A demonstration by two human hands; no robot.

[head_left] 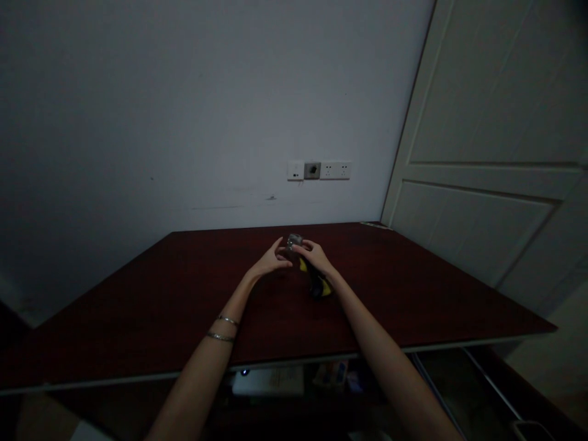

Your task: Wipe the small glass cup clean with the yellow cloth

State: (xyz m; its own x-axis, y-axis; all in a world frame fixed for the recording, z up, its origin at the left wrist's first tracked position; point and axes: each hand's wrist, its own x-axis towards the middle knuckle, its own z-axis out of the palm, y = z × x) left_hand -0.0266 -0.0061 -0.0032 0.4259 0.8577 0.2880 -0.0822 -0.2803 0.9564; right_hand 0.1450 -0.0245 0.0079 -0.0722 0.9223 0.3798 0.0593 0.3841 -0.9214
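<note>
Dark red wooden tabletop (pixel 395 288) runs under a person's two bare forearms in a dim room, its front edge trimmed with a pale strip (pixel 184 375). Behind it stands a plain grey-white wall (pixel 138 122), scuffed with dark marks above the table, carrying a row of white wall sockets (pixel 335 170) beside a dark central switch plate (pixel 312 170). A white panelled door (pixel 487 153) closes off the right side. Below the table edge, a white box (pixel 267 381) and other small packets sit on a shelf in shadow. No brand or label can be read on the tool; any markings are too dark and small.

At the middle of the table, a yellow-and-black tool (pixel 316 283) is held just above the surface, a silver metal piece (pixel 294 241) at its upper end. The right hand (pixel 315 255) curls around it, fingers pressed together over the top. The left hand (pixel 271 260) is spread open just beside the silver metal piece, though contact cannot be told from this view. Two thin metal bangles (pixel 223 327) circle the left wrist.
</note>
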